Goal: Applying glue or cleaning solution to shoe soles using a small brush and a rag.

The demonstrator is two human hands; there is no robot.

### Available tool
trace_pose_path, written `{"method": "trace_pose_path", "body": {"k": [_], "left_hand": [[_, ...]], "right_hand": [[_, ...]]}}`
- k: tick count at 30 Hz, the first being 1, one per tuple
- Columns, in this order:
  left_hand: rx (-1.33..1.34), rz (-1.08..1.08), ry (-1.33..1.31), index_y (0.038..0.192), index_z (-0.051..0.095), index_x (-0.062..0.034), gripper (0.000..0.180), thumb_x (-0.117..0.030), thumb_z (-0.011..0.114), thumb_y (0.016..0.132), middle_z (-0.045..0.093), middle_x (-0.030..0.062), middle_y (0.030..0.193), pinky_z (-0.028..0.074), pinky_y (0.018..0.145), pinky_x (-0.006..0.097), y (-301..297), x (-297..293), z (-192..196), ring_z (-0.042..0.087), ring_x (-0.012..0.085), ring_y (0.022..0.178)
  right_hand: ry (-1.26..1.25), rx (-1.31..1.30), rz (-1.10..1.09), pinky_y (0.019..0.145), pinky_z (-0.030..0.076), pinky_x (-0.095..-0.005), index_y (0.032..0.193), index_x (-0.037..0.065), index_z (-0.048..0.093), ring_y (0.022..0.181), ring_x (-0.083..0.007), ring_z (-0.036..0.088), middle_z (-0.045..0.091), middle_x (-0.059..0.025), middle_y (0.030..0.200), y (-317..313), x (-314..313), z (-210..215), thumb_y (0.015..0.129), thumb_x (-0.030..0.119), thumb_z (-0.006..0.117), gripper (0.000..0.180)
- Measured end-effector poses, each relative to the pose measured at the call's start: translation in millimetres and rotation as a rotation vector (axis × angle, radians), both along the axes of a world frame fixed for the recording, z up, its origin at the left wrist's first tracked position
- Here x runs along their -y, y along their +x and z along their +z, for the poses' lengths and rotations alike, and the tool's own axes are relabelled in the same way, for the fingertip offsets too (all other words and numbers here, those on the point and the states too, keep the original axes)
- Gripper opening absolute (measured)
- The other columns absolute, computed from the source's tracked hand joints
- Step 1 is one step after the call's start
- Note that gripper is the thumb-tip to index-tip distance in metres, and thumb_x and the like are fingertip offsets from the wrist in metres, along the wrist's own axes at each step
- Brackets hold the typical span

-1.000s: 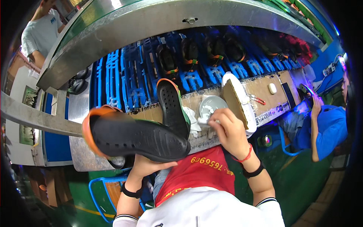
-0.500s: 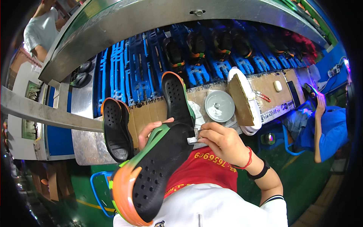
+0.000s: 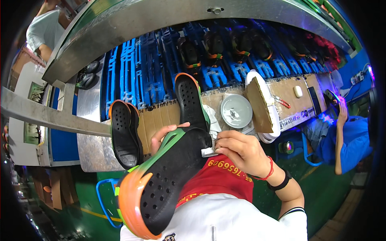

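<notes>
My left hand (image 3: 161, 136) grips a large black clog (image 3: 173, 172) from behind its far side, with part of the hand hidden. Holes dot its footbed; its side runs from green into an orange toe end, which points down toward my lap. My right hand (image 3: 240, 152) pinches a small white piece (image 3: 208, 152) against or close to the clog's heel end; whether it is cloth or something stiffer, I cannot tell. Behind the held clog stands a similar clog (image 3: 189, 100) on the bench, and another pair of clogs (image 3: 124, 132) stands to the left.
A round bowl (image 3: 223, 105) with clear liquid sits beside a crumpled white cloth (image 3: 212, 120). A white oval tub (image 3: 273, 120) with a cardboard flap, a red cutter (image 3: 282, 102) and a white oval object (image 3: 298, 91) lie rightward. Beyond runs a blue slatted conveyor (image 3: 132, 76) carrying several shoes. A co-worker (image 3: 345, 136) sits right.
The white piece and my right hand have moved slightly right and down along the heel end. My left hand keeps its hold on the clog. The view has shifted slightly.
</notes>
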State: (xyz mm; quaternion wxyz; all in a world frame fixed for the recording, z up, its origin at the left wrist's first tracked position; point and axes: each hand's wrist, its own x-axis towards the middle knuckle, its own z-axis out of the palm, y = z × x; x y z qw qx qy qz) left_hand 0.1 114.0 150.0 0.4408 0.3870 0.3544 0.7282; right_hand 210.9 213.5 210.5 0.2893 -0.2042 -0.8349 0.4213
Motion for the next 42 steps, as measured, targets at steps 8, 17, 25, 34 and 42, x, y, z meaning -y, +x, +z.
{"method": "trace_pose_path", "body": {"k": [8,17,25,34,42], "left_hand": [[0.183,-0.207,-0.046,0.132,0.042,-0.0069,0.057,-0.05,0.022,0.101,0.043,0.0373,0.131,0.05,0.093,0.048,-8,7,13,0.057,0.0403,0.112],[0.196,-0.203,-0.072,0.13,0.044,-0.0075,0.064,-0.057,0.017,0.099,0.04,0.0371,0.134,0.05,0.093,0.051,-5,11,17,0.054,0.0431,0.117],[-0.165,0.174,-0.063,0.128,0.041,0.001,0.04,-0.029,0.041,0.101,0.056,0.0304,0.118,0.052,0.085,0.039,6,9,0,0.064,0.0288,0.096],[0.019,-0.117,0.018,0.131,0.04,-0.0029,0.062,-0.052,0.016,0.101,0.039,0.04,0.133,0.043,0.099,0.052,-1,11,6,0.054,0.0421,0.115],[0.028,-0.134,0.067,0.131,0.04,-0.004,0.061,-0.051,0.015,0.101,0.041,0.039,0.132,0.043,0.101,0.052,-2,8,8,0.053,0.0419,0.117]], "right_hand": [[0.482,0.126,-0.056,0.062,0.054,-0.0329,0.093,0.001,0.062,0.076,-0.0254,0.066,0.063,-0.0131,0.101,5,-7,-4,0.074,0.006,0.07,0.022],[0.533,0.1,-0.083,0.062,0.054,-0.0317,0.093,0.001,0.063,0.074,-0.0249,0.066,0.063,-0.0131,0.099,6,-13,-1,0.073,0.004,0.069,0.022],[0.386,0.148,0.067,0.063,0.054,-0.0338,0.092,0.001,0.063,0.076,-0.0268,0.066,0.063,-0.0126,0.101,1,-10,1,0.074,0.003,0.068,0.019],[0.028,0.019,0.12,0.066,0.053,-0.0341,0.091,0.0,0.065,0.079,-0.0294,0.066,0.064,-0.0121,0.098,2,-5,-4,0.08,0.003,0.069,0.012],[-0.071,-0.006,0.097,0.069,0.054,-0.0333,0.089,-0.001,0.066,0.082,-0.0282,0.067,0.066,-0.014,0.096,2,1,-4,0.079,0.003,0.07,0.012]]}}
